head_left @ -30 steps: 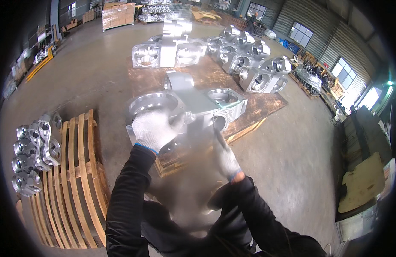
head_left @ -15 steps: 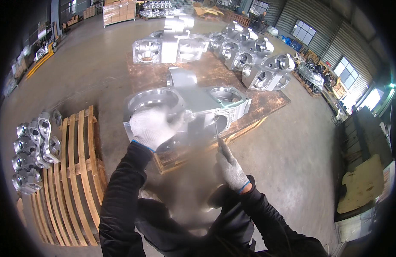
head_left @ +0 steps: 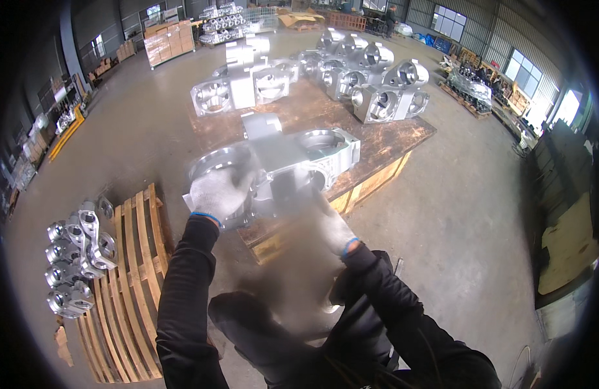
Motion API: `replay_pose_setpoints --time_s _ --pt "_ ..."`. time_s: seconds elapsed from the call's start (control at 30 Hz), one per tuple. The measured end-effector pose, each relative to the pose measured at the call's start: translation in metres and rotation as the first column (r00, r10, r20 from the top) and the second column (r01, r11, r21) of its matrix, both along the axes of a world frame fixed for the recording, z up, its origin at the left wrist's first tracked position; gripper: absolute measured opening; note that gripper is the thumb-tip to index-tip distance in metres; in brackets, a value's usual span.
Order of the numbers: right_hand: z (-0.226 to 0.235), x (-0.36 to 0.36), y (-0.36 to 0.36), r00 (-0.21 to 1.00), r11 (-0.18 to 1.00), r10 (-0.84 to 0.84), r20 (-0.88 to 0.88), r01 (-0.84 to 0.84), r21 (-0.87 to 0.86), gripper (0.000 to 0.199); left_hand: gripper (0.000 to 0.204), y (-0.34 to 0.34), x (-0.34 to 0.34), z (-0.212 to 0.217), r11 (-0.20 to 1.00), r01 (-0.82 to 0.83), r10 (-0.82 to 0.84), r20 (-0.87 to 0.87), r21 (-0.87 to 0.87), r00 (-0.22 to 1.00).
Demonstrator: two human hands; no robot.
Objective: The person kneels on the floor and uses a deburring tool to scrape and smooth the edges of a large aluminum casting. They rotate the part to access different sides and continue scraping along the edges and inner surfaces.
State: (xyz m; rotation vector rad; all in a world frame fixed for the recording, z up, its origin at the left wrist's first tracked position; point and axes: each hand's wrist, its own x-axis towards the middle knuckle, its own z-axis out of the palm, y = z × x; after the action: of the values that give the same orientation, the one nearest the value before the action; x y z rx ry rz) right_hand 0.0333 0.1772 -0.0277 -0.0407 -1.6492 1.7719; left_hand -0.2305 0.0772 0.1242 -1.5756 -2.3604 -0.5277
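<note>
Grey concrete floor [head_left: 481, 214] ran wide and bare off the right edge of the low wooden platform [head_left: 384, 139], leaving plenty of room to walk there. On the platform's near edge sat the big silvery metal casting [head_left: 280, 162], smooth-machined with round bored openings and a blocky stub on top. The left hand [head_left: 218, 193], in a white glove with a blue cuff, was clamped over the casting's left ring. The right hand [head_left: 328, 223], gloved the same, was blurred against the casting's front face; whether it gripped anything could not be told. Behind the casting, along the platform's far side, stood more castings [head_left: 371, 87] of the same shiny grey kind, packed close. Left of the platform lay a slatted wooden pallet [head_left: 128, 285], pale and rough, with small cast parts [head_left: 72, 259] heaped at its left edge. Far beyond the platform, stacked brown cartons [head_left: 170, 44] stood against the wall.
</note>
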Motion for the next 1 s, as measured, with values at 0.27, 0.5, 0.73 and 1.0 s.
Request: replay_pose_setpoints --time_s 0.27,0.5,0.73,1.0 --pt "0.031 0.02 0.013 0.995 0.958 -0.082 0.047 0.066 0.279 0.066 0.049 -0.009 0.03 -0.009 0.99 0.032 -0.026 -0.046 0.14 0.999" --pt "0.038 0.032 -0.009 0.97 0.978 0.029 0.241 0.023 -0.209 0.068 0.044 -0.014 0.014 -0.009 0.991 0.064 -0.058 -0.05 0.12 0.997" --pt "-0.003 0.008 -0.017 0.995 0.938 0.025 -0.101 -0.058 -0.342 0.081 0.049 -0.014 0.013 -0.012 0.935 0.174 -0.122 -0.181 0.308 0.976" --pt "-0.038 -0.014 0.017 0.989 0.991 -0.066 -0.131 0.08 0.104 0.097 0.047 -0.017 0.017 -0.011 0.978 0.08 -0.036 -0.225 0.191 0.974"
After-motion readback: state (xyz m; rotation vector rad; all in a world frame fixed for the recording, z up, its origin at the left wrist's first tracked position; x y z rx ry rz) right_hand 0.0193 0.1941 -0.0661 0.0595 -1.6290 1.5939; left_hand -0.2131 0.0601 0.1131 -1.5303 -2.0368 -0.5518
